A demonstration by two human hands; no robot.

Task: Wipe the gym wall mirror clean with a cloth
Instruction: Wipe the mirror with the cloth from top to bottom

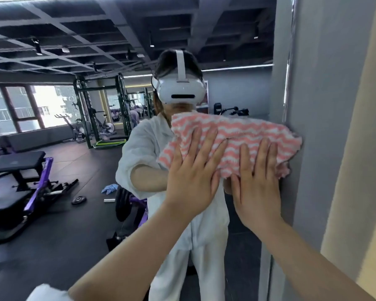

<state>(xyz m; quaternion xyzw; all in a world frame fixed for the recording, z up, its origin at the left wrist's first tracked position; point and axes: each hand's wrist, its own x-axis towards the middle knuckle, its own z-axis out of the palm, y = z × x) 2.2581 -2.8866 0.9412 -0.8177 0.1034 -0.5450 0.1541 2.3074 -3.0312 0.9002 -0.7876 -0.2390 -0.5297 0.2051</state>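
Place was a commercial gym, seen mostly as a reflection in a large wall mirror (pixel 96 192). Dark rubber floor (pixel 78 235) ran throughout. Purple-framed weight bench (pixel 17 166) with black padding sat at left near. Green power rack (pixel 104 109) stood far, centre-left, with exercise bikes (pixel 74 129) beside it near big windows (pixel 30 107) showing city buildings outside. A loose weight plate (pixel 78 200) lay on the floor right of the bench. Overhead was an open black grid ceiling (pixel 74 29) with track lights. Grey wall panel (pixel 317 105) bordered the mirror at right.
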